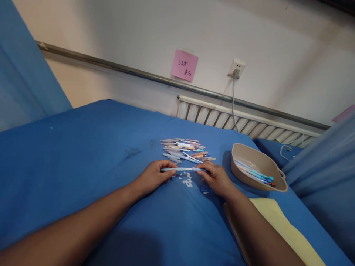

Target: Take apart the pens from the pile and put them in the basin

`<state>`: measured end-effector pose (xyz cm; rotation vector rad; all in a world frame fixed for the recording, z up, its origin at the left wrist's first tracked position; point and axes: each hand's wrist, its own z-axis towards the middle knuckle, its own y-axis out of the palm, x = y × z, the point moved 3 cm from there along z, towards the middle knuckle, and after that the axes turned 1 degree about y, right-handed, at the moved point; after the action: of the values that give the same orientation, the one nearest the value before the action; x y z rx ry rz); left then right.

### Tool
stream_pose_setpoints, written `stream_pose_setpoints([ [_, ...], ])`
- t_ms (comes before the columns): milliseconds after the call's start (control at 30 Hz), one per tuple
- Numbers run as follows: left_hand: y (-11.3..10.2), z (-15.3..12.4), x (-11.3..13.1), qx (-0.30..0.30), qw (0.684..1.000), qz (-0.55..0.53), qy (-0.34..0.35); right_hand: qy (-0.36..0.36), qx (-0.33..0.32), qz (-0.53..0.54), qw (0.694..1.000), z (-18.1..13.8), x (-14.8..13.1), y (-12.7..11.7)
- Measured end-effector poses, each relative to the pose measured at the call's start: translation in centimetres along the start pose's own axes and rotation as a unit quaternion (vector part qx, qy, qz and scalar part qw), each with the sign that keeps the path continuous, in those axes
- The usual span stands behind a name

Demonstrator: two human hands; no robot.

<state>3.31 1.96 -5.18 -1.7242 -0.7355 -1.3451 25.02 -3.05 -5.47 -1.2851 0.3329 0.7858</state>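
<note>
Between both hands a slim pale blue pen (181, 169) is held level above the blue cloth. My left hand (156, 175) is closed in a pinch around its left part. At the other end, my right hand (215, 176) pinches a pale bluish section, mostly covered by the fingers; a thin white stretch shows between the two parts. Just beyond the hands lies a loose pile of pens and pen parts (180, 146) in grey, white, orange and blue. Below the held pen are small white bits (188, 181), and dark blue pieces (204, 190) lie under my right hand.
A beige plastic basin (280, 184) with several pens (253, 173) inside stands at the right. Yellow material (277, 218) lies partly under my right forearm. Dark smudges mark the blue cloth (91, 147). Behind are a radiator (210, 115), a rail and a plugged-in cable (233, 99).
</note>
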Motion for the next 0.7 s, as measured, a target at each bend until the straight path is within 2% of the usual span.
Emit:
stream_pose_setpoints([
  [167, 0.3, -0.3, 0.1, -0.023, 0.999, 0.025, 0.015, -0.051, -0.014, -0.041, 0.998, -0.1, -1.3, 0.1],
  [400, 0.6, -0.7, 0.3, -0.045, 0.999, 0.010, 0.015, -0.060, -0.038, -0.054, 0.996, -0.3, -2.5, 0.7],
  [700, 0.3, -0.7, 0.6, -0.028, 0.998, 0.029, 0.047, -0.072, -0.017, -0.025, 0.997, -0.3, -2.8, 1.0],
])
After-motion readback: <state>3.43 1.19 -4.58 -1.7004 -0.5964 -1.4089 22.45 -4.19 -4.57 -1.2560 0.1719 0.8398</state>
